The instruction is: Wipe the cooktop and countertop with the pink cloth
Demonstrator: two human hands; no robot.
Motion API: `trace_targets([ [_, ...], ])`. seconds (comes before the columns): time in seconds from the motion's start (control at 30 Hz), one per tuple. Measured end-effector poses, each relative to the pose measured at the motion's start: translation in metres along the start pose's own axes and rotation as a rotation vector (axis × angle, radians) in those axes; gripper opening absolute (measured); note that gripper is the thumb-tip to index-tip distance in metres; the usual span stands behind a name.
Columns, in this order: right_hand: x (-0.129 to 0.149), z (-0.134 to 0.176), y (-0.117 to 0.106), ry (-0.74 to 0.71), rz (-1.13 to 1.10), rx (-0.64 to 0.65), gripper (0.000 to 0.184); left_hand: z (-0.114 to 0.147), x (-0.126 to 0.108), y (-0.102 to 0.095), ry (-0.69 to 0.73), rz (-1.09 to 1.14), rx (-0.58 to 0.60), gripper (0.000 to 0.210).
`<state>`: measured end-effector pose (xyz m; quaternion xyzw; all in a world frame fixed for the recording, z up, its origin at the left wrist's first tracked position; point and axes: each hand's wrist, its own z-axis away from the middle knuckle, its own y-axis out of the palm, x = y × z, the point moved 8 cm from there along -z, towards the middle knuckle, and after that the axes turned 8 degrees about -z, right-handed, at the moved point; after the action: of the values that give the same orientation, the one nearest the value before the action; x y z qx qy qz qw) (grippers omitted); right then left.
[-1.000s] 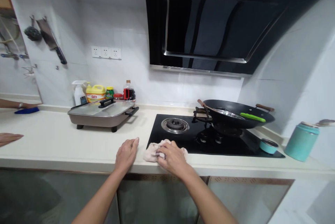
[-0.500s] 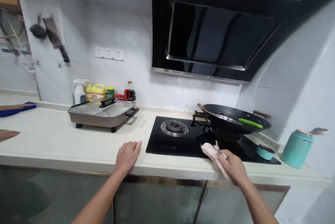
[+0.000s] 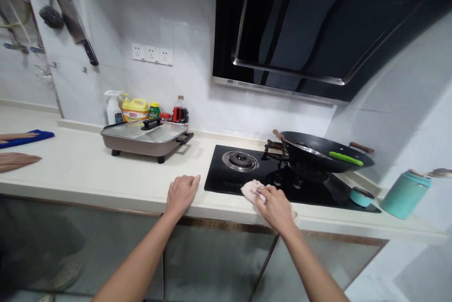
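Note:
My right hand (image 3: 275, 205) grips a pale pinkish cloth (image 3: 251, 189), pressing it on the front edge of the black glass cooktop (image 3: 226, 183). Part of the cloth trails beneath the palm onto the counter rim. Just left of the cooktop, my left hand (image 3: 182, 194) rests on the white countertop (image 3: 141, 177) with its fingers curled in and nothing visible in them. Behind the right hand, a black wok (image 3: 310, 161) sits over the right burner, with a green-handled utensil (image 3: 346, 158) lying in it. The left burner (image 3: 240, 161) is bare.
A lidded electric pan (image 3: 141, 144) stands left, with bottles behind it. At right are a teal lid cup (image 3: 360, 197) and a teal flask (image 3: 406, 194). Another person's hands (image 3: 19, 161) lie at far left, one on a blue cloth (image 3: 38, 136). The range hood (image 3: 289, 34) overhangs.
My right hand has moved left along the cooktop's front edge with the cloth, now pressed flatter. My left hand stays on the counter. The view has shifted slightly.

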<state>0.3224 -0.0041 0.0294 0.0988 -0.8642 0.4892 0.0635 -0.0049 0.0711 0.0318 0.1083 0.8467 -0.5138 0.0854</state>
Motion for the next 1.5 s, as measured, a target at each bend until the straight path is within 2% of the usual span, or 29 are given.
trace_targets([
  [0.13,0.089,-0.01,0.022,-0.143,-0.157,0.029,0.03,0.0,0.002,-0.003,-0.009,0.0,0.004,0.059],
  [0.2,0.124,-0.012,0.03,-0.222,-0.209,0.04,0.029,-0.001,0.003,-0.003,-0.005,0.004,-0.003,0.057],
  [0.3,0.155,-0.013,0.039,-0.358,-0.282,0.067,0.029,-0.004,0.009,-0.002,-0.013,0.043,0.003,0.055],
  [0.37,0.159,-0.013,0.041,-0.426,-0.343,0.095,0.028,-0.007,0.015,0.001,-0.04,0.092,0.014,0.057],
  [0.47,0.138,-0.013,0.036,-0.416,-0.397,0.093,0.027,-0.01,0.023,0.003,-0.076,0.147,0.022,0.06],
  [0.63,0.064,-0.007,0.012,-0.278,-0.371,0.041,0.026,-0.013,0.025,0.003,-0.1,0.141,0.025,0.061],
  [0.77,-0.012,0.009,-0.009,-0.166,-0.251,0.095,0.026,-0.013,0.02,0.004,-0.094,0.116,0.04,0.061],
  [0.83,-0.057,0.018,-0.016,-0.097,-0.147,0.144,0.033,-0.011,0.018,0.004,-0.094,0.115,0.054,0.06],
  [0.9,-0.1,0.027,-0.022,-0.085,-0.062,0.187,0.043,-0.009,0.015,0.003,-0.094,0.113,0.062,0.059],
  [1.03,-0.184,0.037,-0.031,-0.049,0.062,0.208,0.047,-0.006,0.012,0.0,-0.081,0.102,0.04,0.059],
  [1.13,-0.237,0.039,-0.038,0.024,0.089,0.208,0.048,-0.005,0.011,-0.001,-0.072,0.105,0.024,0.058],
  [1.2,-0.263,0.039,-0.044,0.109,0.115,0.193,0.047,-0.004,0.01,-0.001,-0.069,0.103,0.016,0.057],
  [1.27,-0.272,0.037,-0.048,0.166,0.154,0.168,0.046,-0.003,0.007,-0.003,-0.059,0.091,0.009,0.057],
  [1.33,-0.259,0.033,-0.049,0.154,0.174,0.16,0.044,-0.003,0.004,-0.004,-0.049,0.075,0.008,0.059],
  [1.4,-0.227,0.028,-0.045,0.084,0.154,0.182,0.042,-0.002,0.002,-0.004,-0.051,0.067,0.016,0.061],
  [1.5,-0.155,0.018,-0.032,-0.049,0.101,0.238,0.041,-0.002,0.001,-0.004,-0.07,0.072,0.021,0.06],
])
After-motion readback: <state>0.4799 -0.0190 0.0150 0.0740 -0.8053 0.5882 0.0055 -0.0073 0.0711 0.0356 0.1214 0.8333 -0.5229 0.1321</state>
